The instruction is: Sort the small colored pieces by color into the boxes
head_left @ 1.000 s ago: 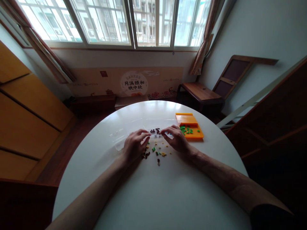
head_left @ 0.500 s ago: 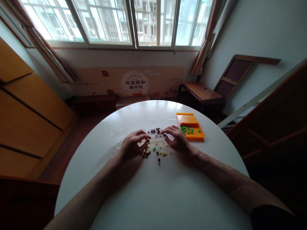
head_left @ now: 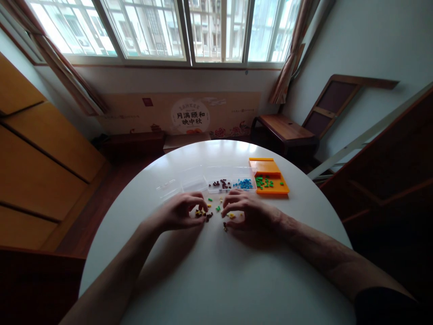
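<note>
My left hand (head_left: 179, 211) hovers low over the table, thumb and forefinger apart around a small pile of brown and yellow toy bricks (head_left: 200, 212). My right hand (head_left: 248, 208) is bent downward with thumb and fingers apart. Its thumb tip is close to a small brown brick (head_left: 224, 224); whether they touch I cannot tell. Loose green bricks (head_left: 218, 208) and yellow bricks (head_left: 231, 215) lie between the hands, some partly covered by the right fingers. Behind them, a clear plastic box (head_left: 213, 190) has dark brown bricks (head_left: 219, 184) in one compartment and blue bricks (head_left: 244, 183) in another.
An orange tray (head_left: 284, 189) with green bricks (head_left: 264, 182) stands right of the clear box. A transparent lid (head_left: 169, 186) lies to the left. All rest on a round white table (head_left: 216, 275). Beyond its edge are a wooden chair (head_left: 287, 128) and a window.
Both hands have come down toward me from the box's front edge to the loose bricks. The blue bricks, hidden before by my right hand, now show.
</note>
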Demonstrator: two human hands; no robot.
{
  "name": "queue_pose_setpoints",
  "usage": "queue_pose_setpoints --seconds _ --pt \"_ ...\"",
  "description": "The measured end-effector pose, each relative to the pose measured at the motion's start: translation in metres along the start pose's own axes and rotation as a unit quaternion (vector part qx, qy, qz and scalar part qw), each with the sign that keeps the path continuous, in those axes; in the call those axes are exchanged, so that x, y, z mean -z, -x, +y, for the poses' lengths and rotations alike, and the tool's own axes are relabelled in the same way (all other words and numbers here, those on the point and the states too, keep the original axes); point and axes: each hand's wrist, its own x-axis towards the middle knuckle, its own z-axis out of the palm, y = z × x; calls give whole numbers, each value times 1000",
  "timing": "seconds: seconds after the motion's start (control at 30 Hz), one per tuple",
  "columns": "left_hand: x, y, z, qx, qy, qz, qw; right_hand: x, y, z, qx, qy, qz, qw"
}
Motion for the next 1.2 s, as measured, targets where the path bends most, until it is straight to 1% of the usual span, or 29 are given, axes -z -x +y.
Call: queue_pose_setpoints --seconds 0.2,0.3,0.43,0.5,0.57,0.7,0.83,0.93,1.03,1.13,1.2 --pt "0 -1 0 19 21 -37 999 -4 -1 8 32 6 -25 999" --pt "1 -2 2 24 22 -39 999 -3 -2 8 34 1 -32 999" --pt "1 -4 5 13 12 -36 999 -1 -4 5 32 -4 -30 999" --pt "0 -4 6 6 4 -28 1000 -2 -5 4 28 -12 -8 999" --pt "-2 -5 7 -1 4 -23 1000 -4 -4 5 18 -21 28 999" --pt "-2 -6 8 -5 21 -19 1000 -9 -2 11 -18 -34 106 994" --pt "-3 -6 8 -8 46 -13 999 -12 -1 16 -50 -58 156 985" --pt "-5 -6 4 -7 40 17 999 -13 -2 18 -60 -66 181 979" --pt "-8 -6 -3 7 28 56 998 -13 -4 22 -66 -53 212 974" --pt "-13 -8 -8 21 10 108 994 -13 -6 27 -89 -25 245 965" --pt "-17 -10 -9 32 -23 153 987 -14 -6 30 -113 -11 263 958"
